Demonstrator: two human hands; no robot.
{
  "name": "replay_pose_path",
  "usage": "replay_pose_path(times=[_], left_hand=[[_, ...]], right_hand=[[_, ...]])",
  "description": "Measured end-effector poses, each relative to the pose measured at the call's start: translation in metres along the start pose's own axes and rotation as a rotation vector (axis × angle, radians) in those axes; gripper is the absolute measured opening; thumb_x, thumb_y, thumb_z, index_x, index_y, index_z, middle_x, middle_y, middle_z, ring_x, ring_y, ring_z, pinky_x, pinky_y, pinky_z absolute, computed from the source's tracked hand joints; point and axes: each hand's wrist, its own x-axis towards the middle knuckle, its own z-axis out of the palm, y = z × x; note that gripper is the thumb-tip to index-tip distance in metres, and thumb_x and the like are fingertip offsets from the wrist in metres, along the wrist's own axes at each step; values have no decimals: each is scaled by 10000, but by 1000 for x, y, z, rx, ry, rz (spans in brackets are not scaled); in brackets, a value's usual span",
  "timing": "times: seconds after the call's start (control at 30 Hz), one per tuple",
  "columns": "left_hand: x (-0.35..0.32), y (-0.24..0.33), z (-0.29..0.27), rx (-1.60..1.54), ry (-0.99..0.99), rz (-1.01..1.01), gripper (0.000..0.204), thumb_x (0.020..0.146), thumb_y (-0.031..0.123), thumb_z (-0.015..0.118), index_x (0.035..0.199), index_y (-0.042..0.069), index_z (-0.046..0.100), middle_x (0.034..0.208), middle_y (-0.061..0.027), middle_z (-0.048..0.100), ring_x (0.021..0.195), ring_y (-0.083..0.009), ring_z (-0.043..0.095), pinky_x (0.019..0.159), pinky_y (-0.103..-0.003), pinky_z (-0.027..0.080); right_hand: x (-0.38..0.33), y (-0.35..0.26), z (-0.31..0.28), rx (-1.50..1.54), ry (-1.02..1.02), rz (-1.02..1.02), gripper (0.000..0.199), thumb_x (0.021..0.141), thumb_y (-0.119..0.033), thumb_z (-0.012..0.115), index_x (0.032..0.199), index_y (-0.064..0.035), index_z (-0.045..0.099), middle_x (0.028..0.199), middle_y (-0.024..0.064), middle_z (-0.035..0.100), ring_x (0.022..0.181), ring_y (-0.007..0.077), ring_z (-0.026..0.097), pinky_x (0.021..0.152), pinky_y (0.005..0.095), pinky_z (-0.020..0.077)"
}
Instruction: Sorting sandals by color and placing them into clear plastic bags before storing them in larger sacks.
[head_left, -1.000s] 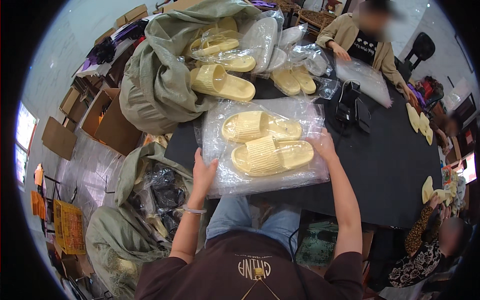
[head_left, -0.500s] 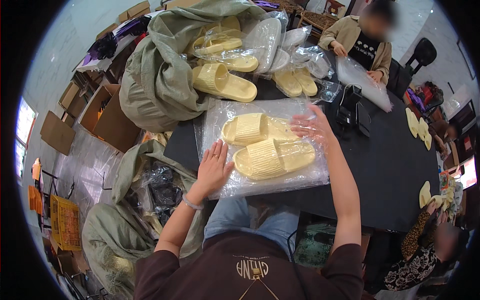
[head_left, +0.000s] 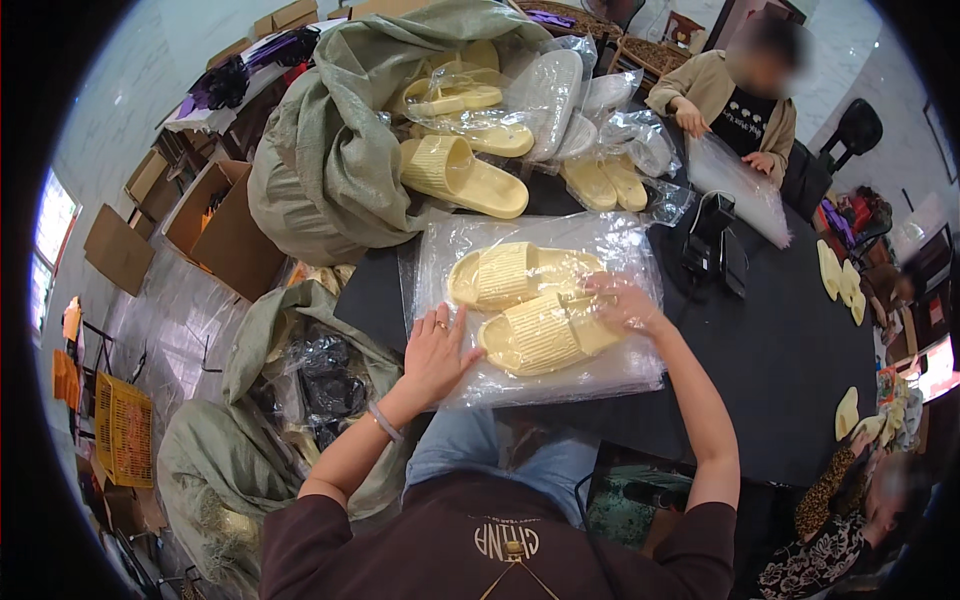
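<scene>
A pair of pale yellow ribbed slide slippers [head_left: 540, 332] lies side by side, with glossy clear film seeming to cover them. Under the pair is a stack of clear plastic bags [head_left: 630, 245] on the black table. My left hand [head_left: 437, 352] rests on the left edge of the bags, fingers spread and thumb close to the nearer slipper. Over the right ends of both slippers lies my right hand [head_left: 625, 303], its fingers slightly bent and apart, touching them. Whether it pinches any film is too blurred to make out.
Beyond the bags, a grey-green sack [head_left: 325, 150] spills bagged slippers [head_left: 465, 178] onto the table [head_left: 790, 350]. A black device [head_left: 712, 240] stands to the right. Across the table a person [head_left: 725, 100] handles clear bags [head_left: 740, 190]. More slippers [head_left: 843, 280] line the right edge.
My right hand has come down from above the far slipper onto the right ends of the pair. My left hand stays at the bags' left edge, its fingers a little more spread.
</scene>
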Motion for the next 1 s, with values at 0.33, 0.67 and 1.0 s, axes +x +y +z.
replay_pose_path(times=[0.33, 0.67, 1.0], left_hand=[[25, -11, 37, -321, 262, 52, 667, 919, 312, 425, 1413, -52, 165, 1471, -260, 156, 1376, -367, 160, 1109, -427, 171], [23, -8, 19, -147, 138, 25, 926, 762, 657, 524, 1419, 55, 271, 1468, -287, 144, 1372, -410, 139, 1103, -452, 163], [69, -23, 16, -368, 424, 116, 575, 864, 377, 565, 1319, 53, 428, 1403, -241, 330, 1286, -353, 355, 1042, -457, 290]], right_hand=[[72, -28, 62, -207, -102, -176, 502, 698, -263, 709, 1182, -203, 589, 1350, 102, 431, 1256, 331, 363, 1065, 468, 219], [-50, -15, -113, -712, 434, -34, 180, 650, -85, 572, 791, -71, 683, 930, 66, 650, 961, 284, 542, 851, 433, 383], [-17, -106, -85, -161, 665, 194, 390, 715, -45, 663, 1077, -23, 521, 972, 152, 580, 989, 312, 539, 883, 384, 410]])
